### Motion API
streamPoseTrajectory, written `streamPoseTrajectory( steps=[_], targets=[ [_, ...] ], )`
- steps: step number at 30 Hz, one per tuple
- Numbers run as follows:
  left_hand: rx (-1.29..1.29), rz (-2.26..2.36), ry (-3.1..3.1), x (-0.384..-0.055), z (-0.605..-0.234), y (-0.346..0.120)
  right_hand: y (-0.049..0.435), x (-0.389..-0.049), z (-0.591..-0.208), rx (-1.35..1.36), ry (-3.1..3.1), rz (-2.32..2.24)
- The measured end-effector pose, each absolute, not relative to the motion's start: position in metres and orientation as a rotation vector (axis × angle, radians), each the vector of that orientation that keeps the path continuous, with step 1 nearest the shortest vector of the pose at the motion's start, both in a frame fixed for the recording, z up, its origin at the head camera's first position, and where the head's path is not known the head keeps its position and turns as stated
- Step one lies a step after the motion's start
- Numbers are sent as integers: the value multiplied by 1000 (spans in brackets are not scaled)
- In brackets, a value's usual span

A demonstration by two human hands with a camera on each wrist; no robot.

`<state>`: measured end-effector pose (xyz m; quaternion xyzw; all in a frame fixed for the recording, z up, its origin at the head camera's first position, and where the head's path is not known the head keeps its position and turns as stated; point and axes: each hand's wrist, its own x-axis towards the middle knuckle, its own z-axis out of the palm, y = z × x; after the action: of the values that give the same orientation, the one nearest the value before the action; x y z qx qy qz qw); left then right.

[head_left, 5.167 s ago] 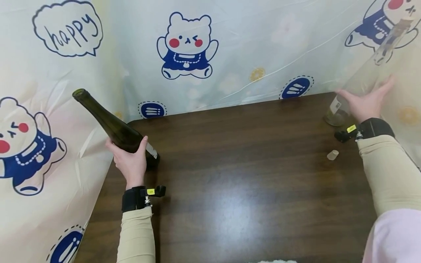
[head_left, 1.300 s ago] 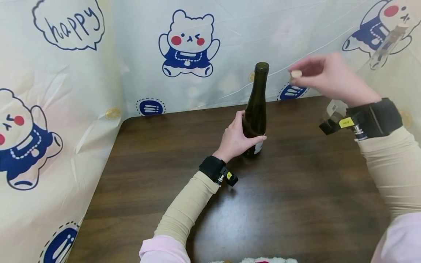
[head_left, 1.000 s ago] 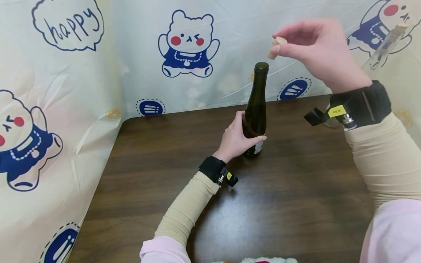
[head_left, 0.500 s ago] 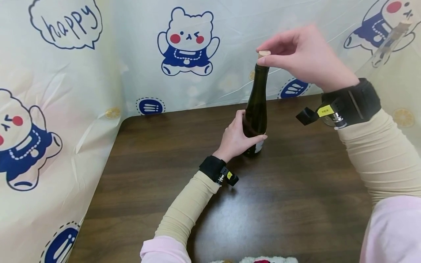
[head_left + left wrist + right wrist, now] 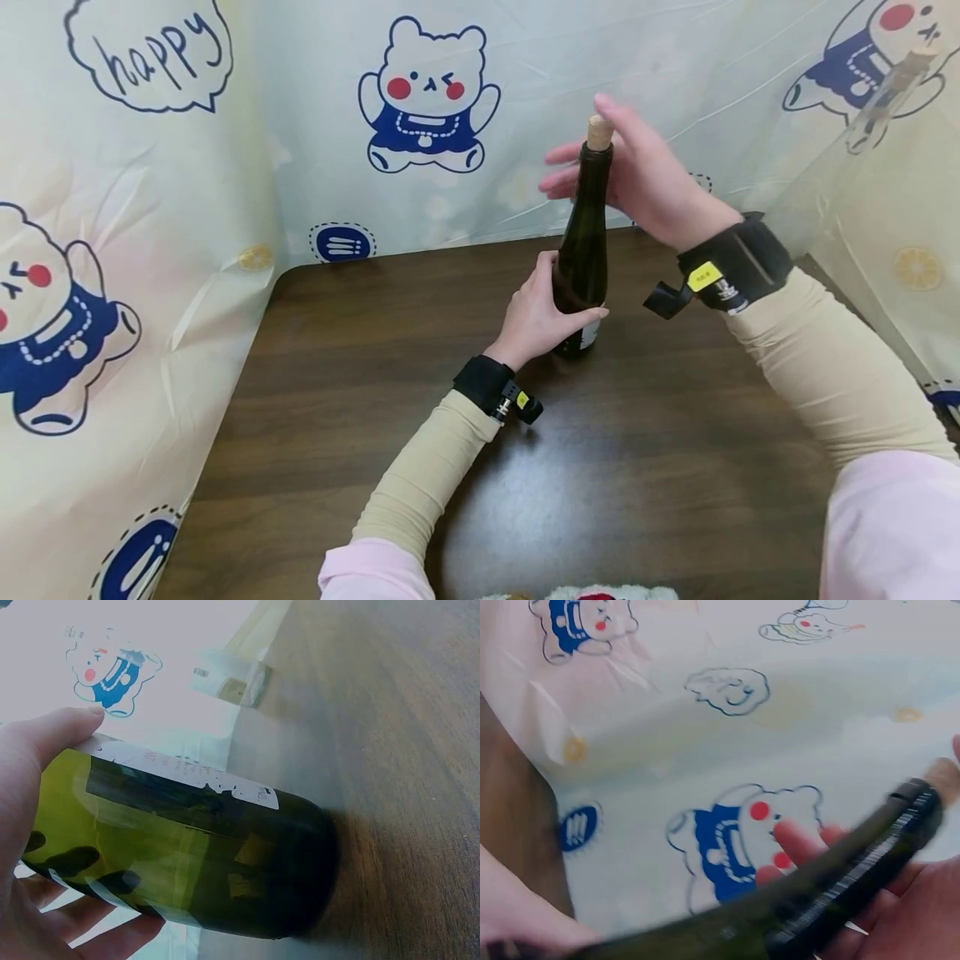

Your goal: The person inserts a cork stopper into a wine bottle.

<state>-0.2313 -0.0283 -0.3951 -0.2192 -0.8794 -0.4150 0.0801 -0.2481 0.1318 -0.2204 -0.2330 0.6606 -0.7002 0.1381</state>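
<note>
A dark green glass bottle (image 5: pixel 590 242) stands upright on the table, a cork (image 5: pixel 598 135) sticking up from its mouth. My left hand (image 5: pixel 534 315) grips the bottle low on its body, thumb across the front. In the left wrist view its fingers (image 5: pixel 124 936) wrap beneath the glass, beside a white label (image 5: pixel 195 774). Beside the bottle's neck, my right hand (image 5: pixel 651 185) has its fingers extended behind the glass and its thumb raised by the cork. The right wrist view shows the palm (image 5: pixel 915 922) behind the blurred neck; whether it touches the glass, I cannot tell.
A clear glass bottle (image 5: pixel 813 187) with a cork (image 5: pixel 921 55) in its top stands at the far right, partly hidden by my right arm. A printed cloth (image 5: pixel 517 100) hangs behind the brown table (image 5: pixel 390 358). Something fluffy (image 5: pixel 645 592) shows at the near edge.
The left hand brought the green bottle from the left to the middle. The right hand left the clear bottle, set the cork into the green bottle's mouth, then released it and opened beside the neck.
</note>
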Motion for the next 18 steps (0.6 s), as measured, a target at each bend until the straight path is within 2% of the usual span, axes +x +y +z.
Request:
streamPoseTrajectory(
  steps=[6, 18],
  targets=[
    [-648, -1223, -2633, -231, -394, -28, 118, -251, -231, -619, 1756, -2191],
    [-641, -1238, -2634, -234, -395, -25, 113, -251, -230, -682, 1726, -2288]
  ],
)
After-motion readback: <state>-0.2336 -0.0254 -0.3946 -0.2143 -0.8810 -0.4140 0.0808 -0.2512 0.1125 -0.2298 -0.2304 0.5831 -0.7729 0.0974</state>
